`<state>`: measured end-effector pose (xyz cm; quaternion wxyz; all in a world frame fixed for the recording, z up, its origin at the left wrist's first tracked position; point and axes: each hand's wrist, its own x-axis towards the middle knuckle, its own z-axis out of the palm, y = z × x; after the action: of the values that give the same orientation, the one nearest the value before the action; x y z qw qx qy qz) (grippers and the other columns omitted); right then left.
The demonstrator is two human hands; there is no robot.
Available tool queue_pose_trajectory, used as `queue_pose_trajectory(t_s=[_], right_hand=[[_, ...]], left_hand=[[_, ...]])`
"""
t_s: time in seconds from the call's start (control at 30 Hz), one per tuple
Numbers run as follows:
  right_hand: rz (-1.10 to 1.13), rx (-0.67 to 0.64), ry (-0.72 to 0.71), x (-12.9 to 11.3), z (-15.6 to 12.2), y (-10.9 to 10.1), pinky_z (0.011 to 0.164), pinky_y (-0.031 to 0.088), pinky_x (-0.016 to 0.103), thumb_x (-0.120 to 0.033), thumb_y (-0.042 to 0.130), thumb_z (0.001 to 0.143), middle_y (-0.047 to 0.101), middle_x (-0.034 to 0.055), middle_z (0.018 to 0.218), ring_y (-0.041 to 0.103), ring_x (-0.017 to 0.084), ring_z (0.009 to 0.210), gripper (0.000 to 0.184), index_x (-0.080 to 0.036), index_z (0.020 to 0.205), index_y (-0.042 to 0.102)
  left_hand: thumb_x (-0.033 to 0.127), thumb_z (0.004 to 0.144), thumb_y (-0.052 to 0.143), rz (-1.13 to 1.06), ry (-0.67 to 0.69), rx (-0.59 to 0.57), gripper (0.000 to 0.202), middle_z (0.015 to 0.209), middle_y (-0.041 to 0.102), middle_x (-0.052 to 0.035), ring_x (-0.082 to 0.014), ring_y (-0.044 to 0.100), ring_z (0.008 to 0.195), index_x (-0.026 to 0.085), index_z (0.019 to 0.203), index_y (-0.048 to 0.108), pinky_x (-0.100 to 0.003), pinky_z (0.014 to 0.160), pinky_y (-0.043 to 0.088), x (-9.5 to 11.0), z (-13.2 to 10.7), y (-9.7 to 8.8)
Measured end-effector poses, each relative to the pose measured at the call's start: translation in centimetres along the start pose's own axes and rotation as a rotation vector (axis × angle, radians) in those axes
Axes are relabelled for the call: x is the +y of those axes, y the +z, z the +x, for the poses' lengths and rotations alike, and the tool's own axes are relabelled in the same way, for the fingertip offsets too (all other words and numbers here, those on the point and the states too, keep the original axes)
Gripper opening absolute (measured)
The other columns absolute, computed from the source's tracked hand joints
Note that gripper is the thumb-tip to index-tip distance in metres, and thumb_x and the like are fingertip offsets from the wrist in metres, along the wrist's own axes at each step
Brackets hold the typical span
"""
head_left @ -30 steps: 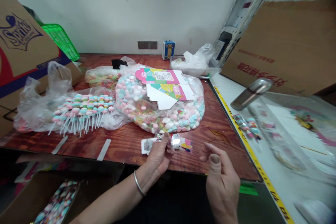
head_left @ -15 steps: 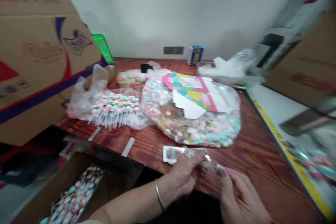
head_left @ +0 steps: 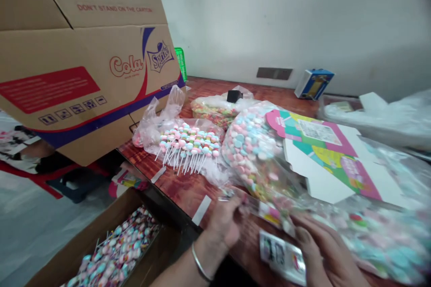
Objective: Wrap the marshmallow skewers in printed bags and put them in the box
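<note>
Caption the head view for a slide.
Left hand and right hand hold a clear packet beside bagged pastel candies and lollipops.

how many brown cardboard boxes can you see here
2. A big Cola carton at the left end of the table; an open box below the table edge, bottom left, full of lollipops. Others may be hidden.

Cola carton (head_left: 84,76) left; lollipop bundle (head_left: 188,143) beside candy bag (head_left: 249,148); flat printed box (head_left: 323,152) atop; blue box (head_left: 314,83) by wall.

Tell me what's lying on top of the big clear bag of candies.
Flat printed cartons lie on the bag. The candies under them are covered, so they cannot be seen.
</note>
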<state>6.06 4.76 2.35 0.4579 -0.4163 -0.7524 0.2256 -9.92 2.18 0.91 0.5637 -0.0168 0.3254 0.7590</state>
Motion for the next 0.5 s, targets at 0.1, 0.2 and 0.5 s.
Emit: queue_pose_trajectory(t_s=[0.1, 0.2, 0.5], right_hand=[[0.169, -0.28, 0.074, -3.6, 4.3, 6.6, 0.082, 0.048, 0.032, -0.041, 0.051, 0.088, 0.071, 0.0066, 0.098, 0.064, 0.022, 0.092, 0.028, -0.022, 0.093, 0.071], [0.22, -0.544, 0.166, -5.7, 6.6, 15.0, 0.057, 0.042, 0.025, -0.039, 0.048, 0.088, 0.068, 0.0025, 0.066, 0.06, 0.017, 0.063, 0.033, -0.02, 0.069, 0.068], [0.111, -0.394, 0.228, -6.5, 8.4, 25.2, 0.049, 0.032, 0.023, -0.024, 0.051, 0.081, 0.057, -0.0004, 0.05, 0.049, 0.012, 0.048, 0.029, -0.02, 0.052, 0.051]], left_hand=[[0.023, 0.056, 0.089, -0.133, 0.175, 0.063, 0.034, 0.057, 0.054, 0.0042, -0.0014, 0.039, 0.044, 0.012, 0.068, 0.058, -0.013, 0.043, 0.033, 5.9, 0.9, -2.8], [0.018, 0.068, 0.081, -0.209, 0.312, 0.126, 0.023, 0.056, 0.051, 0.0046, -0.0014, 0.039, 0.044, 0.011, 0.069, 0.06, -0.012, 0.043, 0.036, 10.0, 0.6, -5.2], [0.009, 0.096, 0.04, -0.387, 0.332, 0.267, 0.032, 0.055, 0.047, 0.0039, -0.0016, 0.038, 0.039, 0.012, 0.068, 0.056, -0.013, 0.039, 0.033, 12.6, 0.0, -5.8]])
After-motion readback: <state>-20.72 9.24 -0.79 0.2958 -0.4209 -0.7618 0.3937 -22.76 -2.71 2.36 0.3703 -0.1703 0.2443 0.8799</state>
